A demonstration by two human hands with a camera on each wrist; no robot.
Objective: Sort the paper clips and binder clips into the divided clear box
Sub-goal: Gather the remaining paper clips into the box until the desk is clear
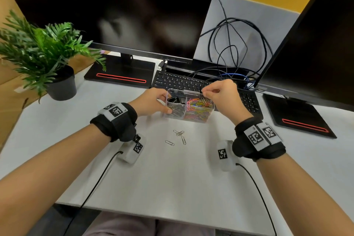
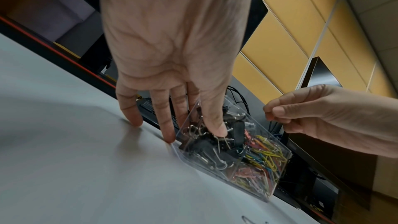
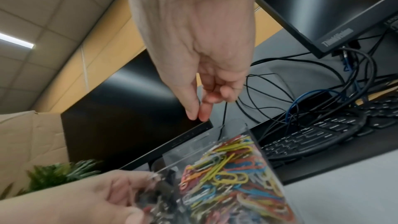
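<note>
Left hand [image 1: 151, 101] grips box [image 1: 199, 118] at its left wall, likely steadying it; right hand [image 1: 223, 94] over right rim, fingertips pinched, contents indiscernible; loose clips [image 1: 179, 137] mid-desk.

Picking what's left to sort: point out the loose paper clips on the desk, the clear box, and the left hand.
loose paper clips [image 1: 178, 133], head view, on the crossed pair.
clear box [image 1: 197, 93], head view, on its far rim.
left hand [image 1: 151, 102], head view, on its back.

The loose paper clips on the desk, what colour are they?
Plain silver metal; the loose paper clips show best in the head view.
</note>
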